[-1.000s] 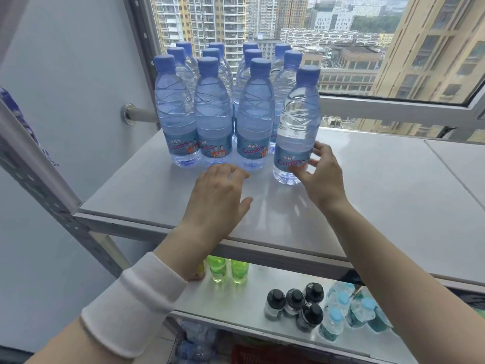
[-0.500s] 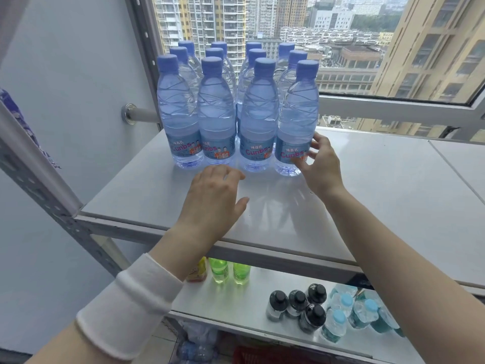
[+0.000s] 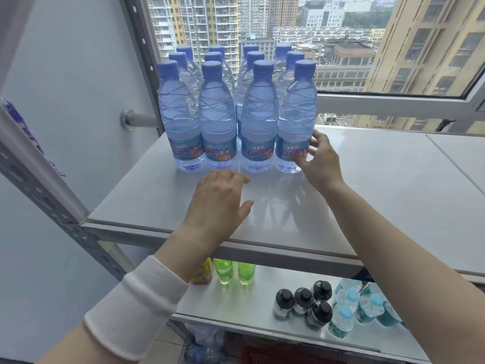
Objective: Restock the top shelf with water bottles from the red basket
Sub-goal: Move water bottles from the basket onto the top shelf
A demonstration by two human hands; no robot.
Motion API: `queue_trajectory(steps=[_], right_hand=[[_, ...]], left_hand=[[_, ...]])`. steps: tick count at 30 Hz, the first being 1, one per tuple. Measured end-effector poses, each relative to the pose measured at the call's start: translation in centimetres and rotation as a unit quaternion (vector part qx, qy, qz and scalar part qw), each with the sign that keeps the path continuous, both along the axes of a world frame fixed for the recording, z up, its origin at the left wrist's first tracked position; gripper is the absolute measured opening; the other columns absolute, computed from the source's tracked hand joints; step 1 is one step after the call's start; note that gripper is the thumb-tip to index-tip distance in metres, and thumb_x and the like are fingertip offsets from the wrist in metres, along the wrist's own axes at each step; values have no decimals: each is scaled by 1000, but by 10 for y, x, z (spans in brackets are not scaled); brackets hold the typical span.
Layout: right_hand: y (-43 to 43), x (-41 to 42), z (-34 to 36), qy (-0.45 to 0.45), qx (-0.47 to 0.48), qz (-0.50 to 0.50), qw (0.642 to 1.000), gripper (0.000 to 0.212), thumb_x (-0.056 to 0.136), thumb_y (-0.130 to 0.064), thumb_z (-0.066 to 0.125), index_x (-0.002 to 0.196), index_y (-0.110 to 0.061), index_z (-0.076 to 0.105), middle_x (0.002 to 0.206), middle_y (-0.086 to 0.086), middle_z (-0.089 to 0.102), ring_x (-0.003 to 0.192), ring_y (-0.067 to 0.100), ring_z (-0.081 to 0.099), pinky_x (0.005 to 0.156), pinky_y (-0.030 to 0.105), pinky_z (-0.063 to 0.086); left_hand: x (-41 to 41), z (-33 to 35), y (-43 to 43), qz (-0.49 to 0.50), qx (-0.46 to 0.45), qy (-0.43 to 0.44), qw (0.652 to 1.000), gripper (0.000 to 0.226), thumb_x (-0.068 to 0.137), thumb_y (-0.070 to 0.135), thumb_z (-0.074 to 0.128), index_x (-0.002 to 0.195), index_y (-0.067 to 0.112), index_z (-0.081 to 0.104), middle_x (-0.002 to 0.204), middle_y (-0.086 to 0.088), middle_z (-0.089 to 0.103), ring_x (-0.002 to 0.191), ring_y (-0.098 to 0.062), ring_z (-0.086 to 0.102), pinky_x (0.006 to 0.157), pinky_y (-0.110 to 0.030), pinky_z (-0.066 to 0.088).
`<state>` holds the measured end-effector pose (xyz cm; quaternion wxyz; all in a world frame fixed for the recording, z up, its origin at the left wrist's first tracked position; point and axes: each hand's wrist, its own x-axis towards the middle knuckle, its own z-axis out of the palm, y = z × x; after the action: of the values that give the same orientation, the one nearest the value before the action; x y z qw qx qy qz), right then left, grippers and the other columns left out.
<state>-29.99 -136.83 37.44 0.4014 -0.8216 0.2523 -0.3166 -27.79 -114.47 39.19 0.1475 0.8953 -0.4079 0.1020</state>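
Note:
Several blue-capped water bottles stand in rows at the back left of the white top shelf [image 3: 380, 195]. The front-right bottle [image 3: 296, 119] stands in line with the front row. My right hand [image 3: 319, 161] touches its lower right side with loosely bent fingers. My left hand [image 3: 220, 198] hovers palm down over the shelf, just in front of the front row, holding nothing. A strip of the red basket [image 3: 283, 355] shows at the bottom edge, below the lower shelf.
A lower shelf [image 3: 249, 308] holds green bottles [image 3: 233, 271], black-capped bottles [image 3: 304, 303] and light-blue-capped bottles [image 3: 354, 308]. A grey upright post [image 3: 47, 190] stands at the left. A window frame [image 3: 393, 103] runs behind the shelf. The shelf's right half is bare.
My right hand has pushed the front-right bottle back into line with the front row. My left hand has barely moved.

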Motion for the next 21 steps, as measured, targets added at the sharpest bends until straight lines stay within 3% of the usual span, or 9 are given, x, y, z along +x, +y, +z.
queue_trajectory(steps=[8,12,16,21], right_hand=[[5,0,5,13,9,-12,1000,64,82,-15,67,138,-10,36,131,9,53,118,23,54,94,27,41],[9,-3,6,40,5,-9,999,71,83,-20,67,142,-9,29,138,9,48,125,23,49,103,31,39],[15,-22,2,103,-62,-25,992,76,86,-25,63,145,-3,21,149,10,33,137,23,33,110,31,28],[35,-84,-10,178,-151,-25,972,68,90,-28,56,145,-5,23,148,11,33,138,21,28,109,28,24]], left_hand=[[0,-2,9,-15,-23,-6,1000,42,84,31,63,121,12,57,119,-10,58,115,-29,51,98,-37,36],[2,-6,8,-26,-25,-6,999,41,84,31,63,120,12,58,118,-10,59,114,-30,51,97,-38,37],[-1,-10,0,-40,-29,-6,999,40,83,30,64,119,12,58,118,-11,60,114,-31,52,96,-38,37],[-34,-12,-1,-38,-37,-9,999,40,83,29,64,119,11,58,118,-13,59,111,-32,53,93,-40,37]])
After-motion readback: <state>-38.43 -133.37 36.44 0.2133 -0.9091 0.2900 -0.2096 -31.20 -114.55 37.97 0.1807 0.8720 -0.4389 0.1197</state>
